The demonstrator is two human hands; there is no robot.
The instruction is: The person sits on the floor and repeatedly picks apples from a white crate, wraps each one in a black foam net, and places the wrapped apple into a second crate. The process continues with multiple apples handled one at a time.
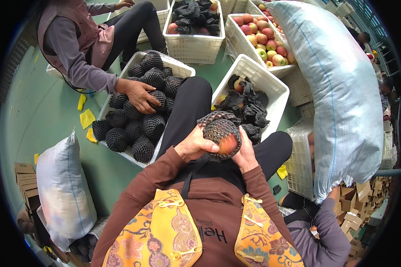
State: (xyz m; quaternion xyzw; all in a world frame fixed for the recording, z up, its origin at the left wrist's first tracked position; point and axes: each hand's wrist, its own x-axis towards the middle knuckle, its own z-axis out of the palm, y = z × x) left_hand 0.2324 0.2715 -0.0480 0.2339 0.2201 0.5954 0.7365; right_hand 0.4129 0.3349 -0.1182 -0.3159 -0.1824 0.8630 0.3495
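Note:
Both my hands hold an apple (228, 144) in a black foam net sleeve (217, 128), over my lap. My left hand (197, 142) grips it from the left, its thumb across the netting; my right hand (245, 152) clasps the right side. Red skin shows through an opening in the net. Beyond my hands, a white plastic crate (274, 86) between my legs holds loose black net sleeves (254, 111) and a few apples. To the left of my leg, another white crate (187, 68) is filled with net-wrapped fruit (143, 149).
A co-worker's hand (140, 95) rests on the wrapped fruit at left. Crates of apples (264, 40) and net sleeves (195, 15) stand ahead. Large woven sacks stand at right (337, 90) and lower left (65, 190). Another person's arm (330, 227) is at lower right.

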